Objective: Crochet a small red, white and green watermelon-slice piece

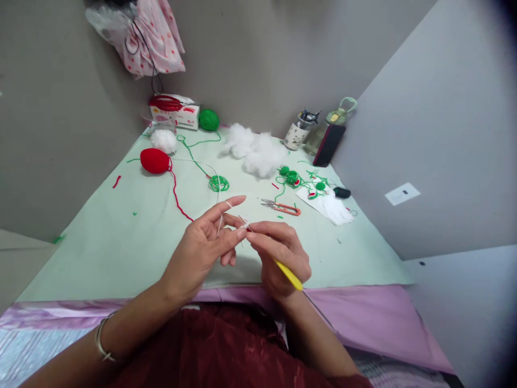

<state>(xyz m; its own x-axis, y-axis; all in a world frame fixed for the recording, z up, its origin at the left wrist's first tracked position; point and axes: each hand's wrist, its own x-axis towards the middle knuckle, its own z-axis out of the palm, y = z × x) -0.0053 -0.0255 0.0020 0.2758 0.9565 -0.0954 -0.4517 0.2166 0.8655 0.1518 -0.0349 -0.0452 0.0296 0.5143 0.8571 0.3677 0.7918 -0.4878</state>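
Fingers [231,203] of the left hand [202,248] pinch the yarn [219,223], index stuck out with it looped over for tension. Right hand [283,253] pinches the hook [288,274] at the loop, low over the worktop [121,242].

The right hand [283,253] is gripping a yellow hook [289,274] beside the left hand [204,245]. Some white yarn [228,204] is looping over its forefinger. Scissors [281,207] are lying just beyond.

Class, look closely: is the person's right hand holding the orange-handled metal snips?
No: the orange-handled metal snips lie on the pale green mat, while the right hand grips a yellow-handled crochet hook.
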